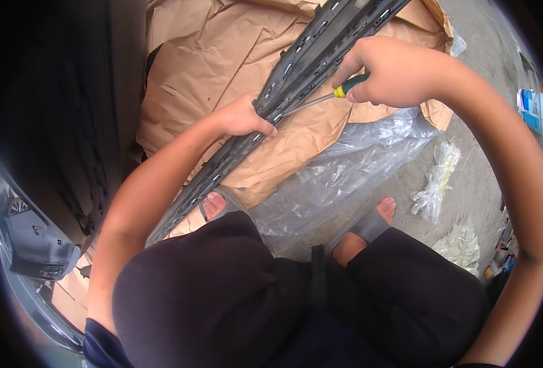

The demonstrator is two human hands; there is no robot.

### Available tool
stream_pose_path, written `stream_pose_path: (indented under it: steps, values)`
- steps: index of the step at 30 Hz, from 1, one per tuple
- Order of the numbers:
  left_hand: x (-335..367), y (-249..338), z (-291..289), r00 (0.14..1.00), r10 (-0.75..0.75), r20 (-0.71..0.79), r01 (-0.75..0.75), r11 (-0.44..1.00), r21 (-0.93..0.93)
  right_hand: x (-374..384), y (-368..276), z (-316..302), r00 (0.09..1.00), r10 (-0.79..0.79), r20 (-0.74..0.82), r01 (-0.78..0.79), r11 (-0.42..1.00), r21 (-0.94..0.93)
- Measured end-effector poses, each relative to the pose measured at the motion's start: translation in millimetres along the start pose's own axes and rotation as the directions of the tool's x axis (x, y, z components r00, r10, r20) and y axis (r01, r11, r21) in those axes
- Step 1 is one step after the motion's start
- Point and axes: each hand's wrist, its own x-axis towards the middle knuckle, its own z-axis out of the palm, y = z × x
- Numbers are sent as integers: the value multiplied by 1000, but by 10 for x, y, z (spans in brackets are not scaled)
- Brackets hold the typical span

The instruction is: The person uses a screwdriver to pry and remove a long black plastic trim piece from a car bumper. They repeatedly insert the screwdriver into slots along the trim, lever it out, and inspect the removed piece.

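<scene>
A long black plastic trim strip with slots and clips along it runs slantwise from the upper right to the lower left. My left hand is wrapped round it near its middle, thumb on the near side. In my right hand is a screwdriver with a green and yellow handle. Its metal shaft points left and down, and the tip is at the strip's edge just beside my left thumb. Whether the tip sits under a clip is too small to tell.
Crumpled brown paper and clear plastic sheeting lie under the strip on the concrete floor. A large dark panel rises at the left. Balled plastic wrap lies right of my feet, and a blue and white bucket stands far right.
</scene>
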Motion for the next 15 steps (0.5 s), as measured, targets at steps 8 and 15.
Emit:
stream_pose_path:
  steps: [8, 15]
  values:
    - [148, -93, 42, 1000, -13, -12, 14, 997, 75, 323, -61, -145, 994, -14, 112, 32, 986, -165]
    - [217, -156, -16, 999, 4, 46, -5, 999, 33, 371, 72, -105, 997, -37, 68, 49, 981, -187]
